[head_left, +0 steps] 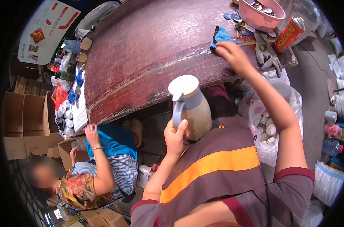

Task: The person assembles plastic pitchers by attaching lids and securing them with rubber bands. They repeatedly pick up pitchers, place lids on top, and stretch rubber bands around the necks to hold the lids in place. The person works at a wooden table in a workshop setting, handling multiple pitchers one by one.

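Observation:
My left hand [175,139] is closed round the grey handle of a beige jug [199,116] with a white lid and a grey collar. The jug is held tilted in front of my apron, just off the table's near edge. Over the table, my right hand [235,58] reaches out with its fingers stretched and slightly bent. Its fingertips are at the near edge of a blue cloth [223,34] with black trim; whether they press on it I cannot tell.
Beyond the right hand are a pink basin [263,17] of round discs, a grey glove [263,49] and a red spray can [289,36]. A clear bag of white parts [269,130] stands below. At left, a co-worker [100,170] sits beside the dark red table [141,45].

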Motion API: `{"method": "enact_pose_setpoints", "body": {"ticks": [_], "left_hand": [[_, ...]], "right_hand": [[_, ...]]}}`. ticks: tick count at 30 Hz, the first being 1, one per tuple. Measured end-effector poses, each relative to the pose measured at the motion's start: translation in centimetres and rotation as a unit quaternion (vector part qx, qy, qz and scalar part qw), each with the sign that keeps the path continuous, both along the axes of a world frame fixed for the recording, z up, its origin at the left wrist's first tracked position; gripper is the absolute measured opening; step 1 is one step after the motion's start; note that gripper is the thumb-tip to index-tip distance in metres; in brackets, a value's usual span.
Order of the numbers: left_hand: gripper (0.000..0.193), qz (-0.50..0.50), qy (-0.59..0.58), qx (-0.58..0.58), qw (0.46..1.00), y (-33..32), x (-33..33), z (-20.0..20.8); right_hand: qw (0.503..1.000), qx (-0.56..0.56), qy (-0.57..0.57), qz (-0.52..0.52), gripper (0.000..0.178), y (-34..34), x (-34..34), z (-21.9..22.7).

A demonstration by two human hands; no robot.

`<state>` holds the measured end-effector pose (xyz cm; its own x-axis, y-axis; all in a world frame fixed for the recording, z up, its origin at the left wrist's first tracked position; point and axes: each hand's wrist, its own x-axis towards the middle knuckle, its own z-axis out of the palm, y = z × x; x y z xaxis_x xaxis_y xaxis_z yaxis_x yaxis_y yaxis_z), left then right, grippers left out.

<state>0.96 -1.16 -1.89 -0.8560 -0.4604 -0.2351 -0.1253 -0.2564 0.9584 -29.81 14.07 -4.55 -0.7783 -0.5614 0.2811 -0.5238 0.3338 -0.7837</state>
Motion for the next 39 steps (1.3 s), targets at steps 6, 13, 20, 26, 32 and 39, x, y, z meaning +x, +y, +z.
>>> {"method": "enact_pose_setpoints", "body": {"ticks": [6,13,20,26,32,39], "left_hand": [[0.019,-0.039,-0.035,0.046,0.998,0.9,0.5,-1.8],[0.017,-0.047,-0.030,0.072,0.996,0.6,0.4,-2.7],[0.019,-0.019,-0.033,0.053,0.998,1.2,-0.4,-1.7],[0.025,-0.006,-0.001,0.076,0.997,1.0,0.4,-1.3],[0.050,0.089,0.029,0.272,0.958,0.9,1.0,-2.3],[0.032,0.030,-0.023,0.168,0.985,1.1,-0.2,-1.9]], "right_hand": [[0.900,0.311,0.192,-0.238,0.059,3.0,-9.1,-5.3],[0.882,0.325,0.259,-0.221,0.057,6.3,-0.7,-5.8],[0.932,0.212,0.255,-0.149,0.068,8.6,4.0,-3.8],[0.937,0.186,0.287,-0.075,0.058,9.6,3.4,-6.2],[0.989,-0.068,-0.031,-0.126,0.018,7.4,9.2,-4.5],[0.866,-0.271,-0.418,0.034,0.016,-1.8,20.0,-2.8]]}}
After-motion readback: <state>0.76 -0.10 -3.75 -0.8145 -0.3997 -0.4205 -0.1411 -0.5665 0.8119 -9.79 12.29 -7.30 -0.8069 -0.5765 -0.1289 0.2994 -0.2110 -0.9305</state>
